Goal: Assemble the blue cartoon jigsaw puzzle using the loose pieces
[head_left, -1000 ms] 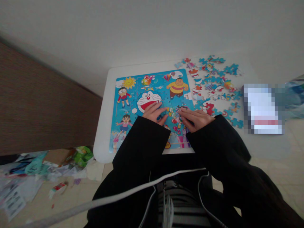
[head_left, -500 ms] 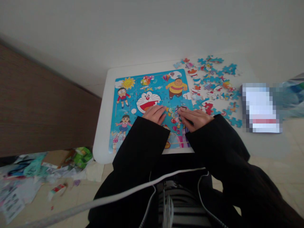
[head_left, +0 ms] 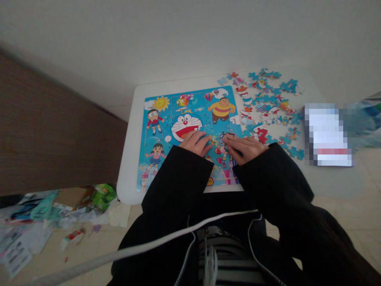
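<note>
A blue cartoon jigsaw puzzle (head_left: 193, 104) lies flat on the white table, with a big laughing cat face in its middle and smaller figures around it. My left hand (head_left: 195, 143) rests palm down just below the cat face, its fingers stretched and slightly apart, holding nothing that I can see. On the puzzle's right part, my right hand (head_left: 245, 149) has its fingers pressed together at the dark-haired figure, thumb tucked below. Whatever lies between those fingertips is too small and covered to make out. Loose puzzle pieces (head_left: 262, 133) lie to the right of the puzzle.
The white table (head_left: 126, 167) stands against a wall. A blurred-out phone-like device (head_left: 329, 135) lies at the right, beside a clear plastic bag (head_left: 369, 121). A brown wooden panel (head_left: 59, 135) rises at left. Papers and bags (head_left: 44, 208) litter the floor. A white cable (head_left: 166, 236) crosses before me.
My left hand's fingers have spread a little and shifted slightly right. My right hand stays at the same spot on the puzzle.
</note>
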`<state>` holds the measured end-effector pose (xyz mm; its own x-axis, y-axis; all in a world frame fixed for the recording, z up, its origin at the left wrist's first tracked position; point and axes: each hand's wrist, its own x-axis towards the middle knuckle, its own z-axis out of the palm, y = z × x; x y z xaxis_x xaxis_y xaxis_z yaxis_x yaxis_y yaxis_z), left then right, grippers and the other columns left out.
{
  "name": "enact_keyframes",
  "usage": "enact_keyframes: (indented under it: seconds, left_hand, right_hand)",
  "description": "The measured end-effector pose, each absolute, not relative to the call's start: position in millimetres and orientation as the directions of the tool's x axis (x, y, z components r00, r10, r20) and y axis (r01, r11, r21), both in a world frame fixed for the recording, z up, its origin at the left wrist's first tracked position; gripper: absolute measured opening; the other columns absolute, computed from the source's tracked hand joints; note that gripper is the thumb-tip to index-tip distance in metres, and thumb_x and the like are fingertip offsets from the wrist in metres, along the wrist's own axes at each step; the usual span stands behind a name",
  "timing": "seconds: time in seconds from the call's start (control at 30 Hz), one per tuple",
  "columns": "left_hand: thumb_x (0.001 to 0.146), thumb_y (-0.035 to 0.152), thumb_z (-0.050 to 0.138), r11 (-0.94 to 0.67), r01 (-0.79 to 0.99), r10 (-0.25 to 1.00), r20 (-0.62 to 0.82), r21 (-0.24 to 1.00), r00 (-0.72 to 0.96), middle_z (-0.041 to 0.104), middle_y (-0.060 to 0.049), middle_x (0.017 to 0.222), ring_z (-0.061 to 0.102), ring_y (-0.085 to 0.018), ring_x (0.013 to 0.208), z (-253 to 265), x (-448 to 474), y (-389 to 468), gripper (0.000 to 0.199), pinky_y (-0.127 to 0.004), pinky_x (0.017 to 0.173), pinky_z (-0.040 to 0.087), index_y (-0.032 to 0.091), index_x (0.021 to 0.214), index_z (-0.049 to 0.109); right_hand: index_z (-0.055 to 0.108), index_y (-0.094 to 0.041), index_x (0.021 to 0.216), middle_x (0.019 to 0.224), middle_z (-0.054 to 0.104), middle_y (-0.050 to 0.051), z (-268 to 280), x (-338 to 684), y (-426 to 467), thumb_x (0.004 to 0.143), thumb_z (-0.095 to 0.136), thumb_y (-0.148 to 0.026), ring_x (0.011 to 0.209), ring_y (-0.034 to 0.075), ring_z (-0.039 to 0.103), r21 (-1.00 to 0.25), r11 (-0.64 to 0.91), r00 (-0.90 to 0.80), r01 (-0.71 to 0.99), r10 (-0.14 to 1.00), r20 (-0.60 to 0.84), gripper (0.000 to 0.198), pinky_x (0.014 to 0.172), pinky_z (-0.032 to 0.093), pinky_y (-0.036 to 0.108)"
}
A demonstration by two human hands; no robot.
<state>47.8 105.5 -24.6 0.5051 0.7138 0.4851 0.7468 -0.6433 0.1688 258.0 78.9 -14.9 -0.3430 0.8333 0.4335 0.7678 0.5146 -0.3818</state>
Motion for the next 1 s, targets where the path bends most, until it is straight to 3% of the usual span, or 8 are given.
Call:
enact_keyframes:
  seconds: [0.1, 0.17, 0.37, 0.73, 1.0]
  left_hand:
    - [0.091, 0.044, 0.051, -0.581, 0.780, 0.786, 0.410, 0.233, 0.463, 0.058, -0.019, 0.126, 0.050, -0.032, 0.124, -23.6, 48.0, 107.5, 0.036, -0.047, 0.098, 0.046, 0.013, 0.104, 0.062]
    - [0.090, 0.043, 0.052, -0.526, 0.806, 0.839, 0.322, 0.271, 0.439, 0.052, -0.020, 0.133, 0.046, -0.033, 0.127, -21.8, 48.4, 108.9, 0.039, -0.049, 0.100, 0.044, 0.012, 0.113, 0.057]
    - [0.084, 0.032, 0.062, -0.571, 0.773, 0.817, 0.284, 0.275, 0.502, 0.063, -0.012, 0.119, 0.056, -0.025, 0.116, -11.1, 44.6, 115.8, 0.036, -0.038, 0.100, 0.046, 0.017, 0.116, 0.056]
    - [0.073, 0.036, 0.069, -0.655, 0.700, 0.727, 0.491, 0.285, 0.480, 0.070, -0.009, 0.106, 0.065, -0.022, 0.098, -13.2, 38.4, 128.9, 0.037, -0.036, 0.089, 0.052, 0.016, 0.104, 0.065]
    - [0.078, 0.035, 0.065, -0.671, 0.680, 0.739, 0.338, 0.295, 0.583, 0.064, -0.011, 0.121, 0.060, -0.026, 0.111, -19.5, 40.2, 137.9, 0.031, -0.043, 0.095, 0.048, 0.022, 0.106, 0.069]
  right_hand:
    - [0.069, -0.019, 0.109, 0.113, 0.067, 0.006, -14.9, 257.9, 79.0, 0.091, 0.050, -0.020, 0.095, 0.019, 0.068, -0.378, 0.518, -0.341, 0.767, 0.829, 0.444, 0.026, 0.086, 0.055, 0.032]
    - [0.069, -0.019, 0.109, 0.113, 0.067, 0.006, -15.2, 257.8, 78.9, 0.091, 0.051, -0.021, 0.095, 0.019, 0.068, -0.384, 0.513, -0.337, 0.768, 0.833, 0.439, 0.026, 0.085, 0.056, 0.033]
    - [0.069, -0.020, 0.110, 0.112, 0.067, 0.006, -16.7, 258.9, 79.6, 0.091, 0.051, -0.022, 0.094, 0.019, 0.068, -0.381, 0.510, -0.337, 0.771, 0.835, 0.435, 0.026, 0.083, 0.057, 0.034]
    - [0.068, -0.018, 0.110, 0.113, 0.067, 0.007, -16.3, 257.6, 79.0, 0.091, 0.051, -0.019, 0.097, 0.019, 0.067, -0.374, 0.532, -0.348, 0.760, 0.819, 0.457, 0.026, 0.085, 0.055, 0.032]
    - [0.068, -0.016, 0.110, 0.113, 0.067, 0.007, -18.8, 258.1, 79.4, 0.092, 0.048, -0.020, 0.095, 0.018, 0.068, -0.350, 0.539, -0.351, 0.766, 0.807, 0.475, 0.027, 0.084, 0.054, 0.030]
